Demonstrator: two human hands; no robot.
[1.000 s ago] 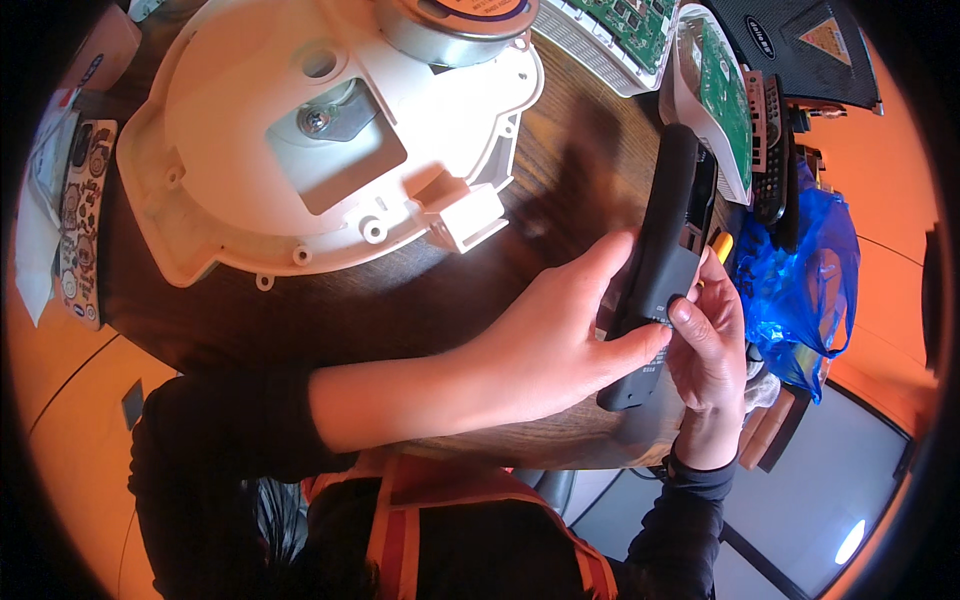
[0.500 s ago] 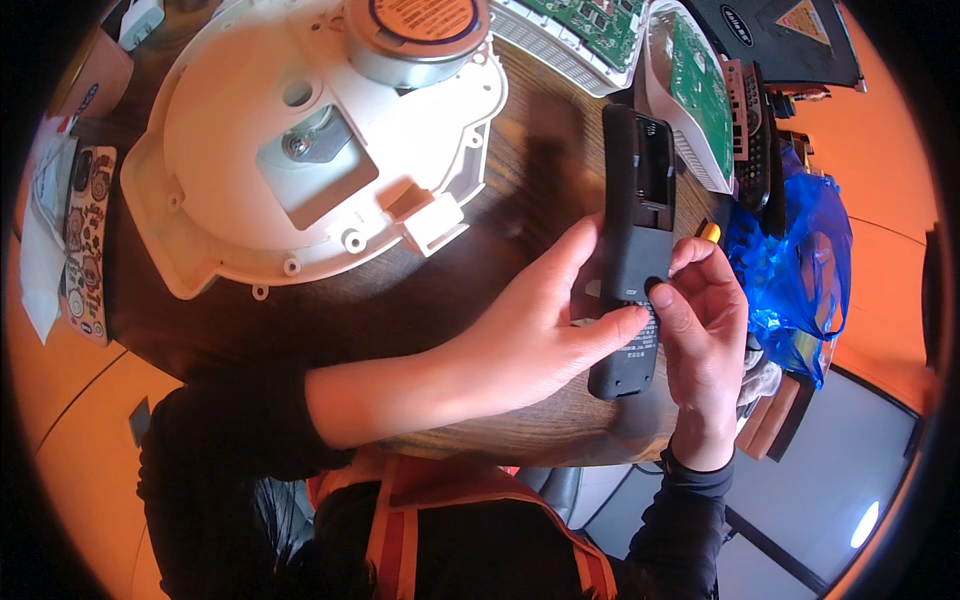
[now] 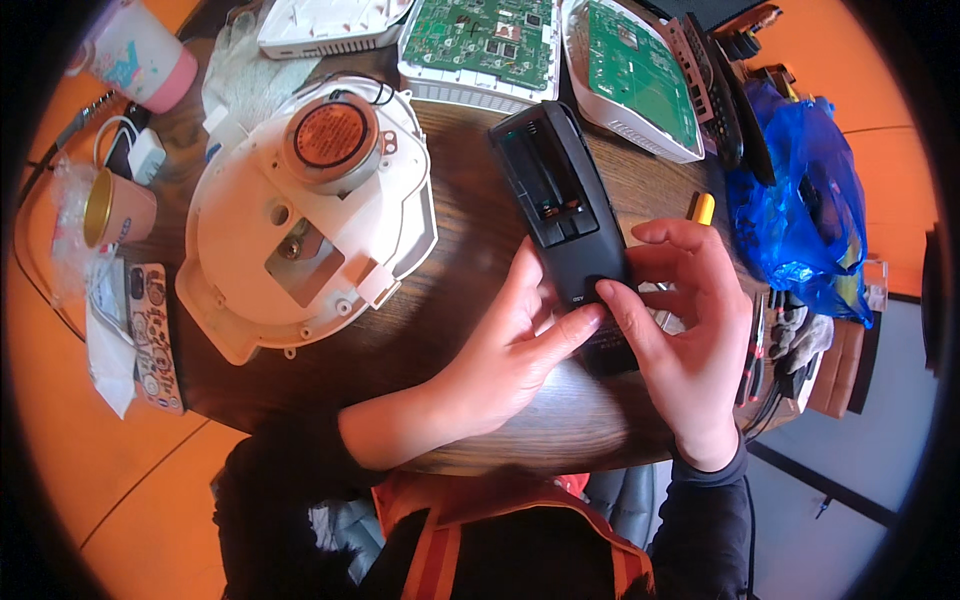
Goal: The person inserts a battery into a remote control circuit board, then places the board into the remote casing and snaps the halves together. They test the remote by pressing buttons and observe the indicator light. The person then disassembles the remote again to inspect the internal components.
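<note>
One black device (image 3: 582, 264), open compartment (image 3: 538, 165) with contacts (image 3: 560, 209)

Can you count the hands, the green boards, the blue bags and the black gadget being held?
Hands: 2, left hand and right hand
Green boards: 2, left board and right board
Blue bag: 1
Black gadget: 1
Total: 6

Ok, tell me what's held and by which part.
A black handheld device, by its lower half below the open compartment: left hand on its left side, right hand on its right.
</note>
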